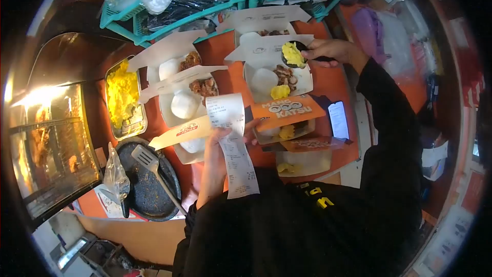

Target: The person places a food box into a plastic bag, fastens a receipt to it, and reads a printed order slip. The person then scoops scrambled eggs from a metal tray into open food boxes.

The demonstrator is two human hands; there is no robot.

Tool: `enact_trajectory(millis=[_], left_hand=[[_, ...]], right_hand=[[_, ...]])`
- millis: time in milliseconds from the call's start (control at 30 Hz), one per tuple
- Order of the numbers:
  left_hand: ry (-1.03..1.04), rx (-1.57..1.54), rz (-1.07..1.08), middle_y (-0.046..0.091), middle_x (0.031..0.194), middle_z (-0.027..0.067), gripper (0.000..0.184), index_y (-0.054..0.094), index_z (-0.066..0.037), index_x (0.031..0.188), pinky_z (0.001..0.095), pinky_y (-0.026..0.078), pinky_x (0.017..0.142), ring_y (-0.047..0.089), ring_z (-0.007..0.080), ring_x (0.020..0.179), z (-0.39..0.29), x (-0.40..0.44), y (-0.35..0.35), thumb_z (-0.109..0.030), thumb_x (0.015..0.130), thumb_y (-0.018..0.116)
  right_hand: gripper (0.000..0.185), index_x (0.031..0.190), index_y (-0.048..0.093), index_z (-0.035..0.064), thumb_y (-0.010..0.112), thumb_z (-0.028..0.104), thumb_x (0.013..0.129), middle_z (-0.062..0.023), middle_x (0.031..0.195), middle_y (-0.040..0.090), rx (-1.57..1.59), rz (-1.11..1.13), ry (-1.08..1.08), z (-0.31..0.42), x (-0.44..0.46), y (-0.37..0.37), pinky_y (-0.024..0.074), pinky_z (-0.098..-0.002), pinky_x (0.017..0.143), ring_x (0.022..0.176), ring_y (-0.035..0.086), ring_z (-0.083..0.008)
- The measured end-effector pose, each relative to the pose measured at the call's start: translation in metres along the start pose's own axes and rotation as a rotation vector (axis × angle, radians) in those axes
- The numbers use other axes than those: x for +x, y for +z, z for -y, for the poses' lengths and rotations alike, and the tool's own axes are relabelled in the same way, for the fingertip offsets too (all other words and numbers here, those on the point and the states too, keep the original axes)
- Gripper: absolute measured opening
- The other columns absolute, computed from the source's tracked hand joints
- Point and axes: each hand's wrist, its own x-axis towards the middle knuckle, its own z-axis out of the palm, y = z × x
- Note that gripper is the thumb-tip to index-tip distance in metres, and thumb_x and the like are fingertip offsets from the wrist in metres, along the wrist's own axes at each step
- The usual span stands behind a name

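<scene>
My left hand (214, 146) is closed around a long printed receipt (237, 161), which hangs down in front of my chest. With my right hand (332, 51) I grip a black serving spoon (303, 46) heaped with yellow scrambled egg (292, 54). The spoon is above an open food box (303, 79) holding white rice (265, 81), chopped meat (285, 76) and a lump of egg. To the left, another open box (168, 107) contains rice and fried pieces. An orange printed lid (293, 112) stands up between the boxes near my left fingers.
A foil tray of yellow egg (123, 97) lies at left beside a lit glass display case (56, 149). Below it, a metal spatula (146, 159) rests across a dark round pan (136, 174). Teal baskets (246, 0) stand at the back; a phone (338, 119) lies right.
</scene>
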Motion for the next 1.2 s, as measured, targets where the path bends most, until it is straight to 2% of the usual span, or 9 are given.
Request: enact_trajectory(millis=[167,267,300,600,700,733,800,900,1200], left_hand=[[0.202,0.137,0.067,0.054,0.084,0.0140,0.046,0.044,0.002,0.108,0.0403,0.045,0.076,0.054,0.0224,0.067,-0.041,0.042,0.054,-0.018,0.066,0.049],[0.162,0.347,-0.030,0.054,0.074,0.0121,0.034,0.047,-0.001,0.093,0.0367,0.046,0.068,0.054,0.0240,0.066,-0.071,0.104,0.075,-0.023,0.068,0.052],[0.331,0.334,-0.089,0.052,0.073,0.0113,0.032,0.046,-0.003,0.093,0.0366,0.046,0.062,0.052,0.0238,0.064,-0.069,0.126,0.082,-0.023,0.069,0.051],[0.127,0.086,-0.104,0.052,0.078,0.0094,0.038,0.046,-0.005,0.102,0.0344,0.045,0.056,0.051,0.0201,0.064,-0.041,0.100,0.025,-0.025,0.070,0.052],[0.159,0.067,-0.072,0.054,0.084,0.0110,0.039,0.046,-0.005,0.104,0.0344,0.046,0.059,0.052,0.0204,0.066,-0.041,0.099,0.023,-0.025,0.071,0.052],[0.159,0.064,-0.074,0.054,0.084,0.0110,0.039,0.046,-0.005,0.104,0.0344,0.046,0.059,0.052,0.0204,0.066,-0.041,0.100,0.023,-0.025,0.071,0.052],[0.172,0.014,-0.088,0.055,0.087,0.0114,0.038,0.047,-0.004,0.102,0.0341,0.046,0.061,0.052,0.0206,0.066,-0.041,0.102,0.024,-0.024,0.071,0.053],[0.186,0.018,-0.026,0.055,0.087,0.0121,0.038,0.048,-0.003,0.102,0.0348,0.046,0.063,0.053,0.0207,0.066,-0.041,0.099,0.023,-0.023,0.070,0.054],[0.171,0.021,0.058,0.055,0.087,0.0136,0.040,0.047,-0.002,0.104,0.0411,0.046,0.070,0.055,0.0197,0.068,-0.040,0.096,0.021,-0.024,0.070,0.053]], right_hand=[[0.039,0.073,0.048,0.0041,0.043,0.041,0.085,0.0021,0.041,0.038,0.143,0.020,-0.175,0.005,0.024,-0.037,0.0246,-0.0150,0.025,0.028,0.030,-0.0006],[0.039,0.072,0.047,0.0049,0.041,0.041,0.086,0.0027,0.041,0.038,0.055,-0.051,-0.243,0.024,0.028,-0.054,0.0243,-0.0141,0.025,0.027,0.029,-0.0004],[0.039,0.072,0.047,0.0050,0.040,0.041,0.086,0.0029,0.041,0.038,0.045,-0.096,-0.249,0.028,0.029,-0.059,0.0246,-0.0140,0.025,0.027,0.029,-0.0005],[0.040,0.086,0.050,0.0017,0.051,0.042,0.081,0.0024,0.043,0.040,-0.125,-0.085,-0.035,0.029,0.081,-0.035,0.0221,-0.0174,0.025,0.028,0.030,-0.0011],[0.037,0.092,0.047,-0.0002,0.055,0.034,0.080,-0.0044,0.049,0.047,-0.333,-0.223,-0.082,-0.007,0.135,-0.012,0.0336,-0.0247,0.029,0.035,0.045,-0.0107],[0.036,0.095,0.045,-0.0007,0.056,0.029,0.079,-0.0096,0.058,0.050,-0.699,-0.573,-0.404,-0.032,0.160,0.000,0.0388,-0.0299,0.036,0.046,0.051,-0.0179],[0.039,0.102,0.039,-0.0005,0.059,0.017,0.074,-0.0237,0.088,0.052,-1.003,-0.680,-0.398,-0.025,0.159,0.025,0.0462,-0.0418,0.055,0.076,0.057,-0.0368],[0.043,0.106,0.036,0.0011,0.060,0.013,0.072,-0.0251,0.097,0.050,-1.084,-0.654,-0.229,-0.014,0.150,0.042,0.0464,-0.0425,0.059,0.074,0.056,-0.0400],[0.045,0.115,0.033,0.0012,0.053,0.005,0.075,-0.0245,0.099,0.051,-0.918,-0.776,-0.334,-0.028,0.147,0.027,0.0415,-0.0439,0.075,0.090,0.051,-0.0388]])
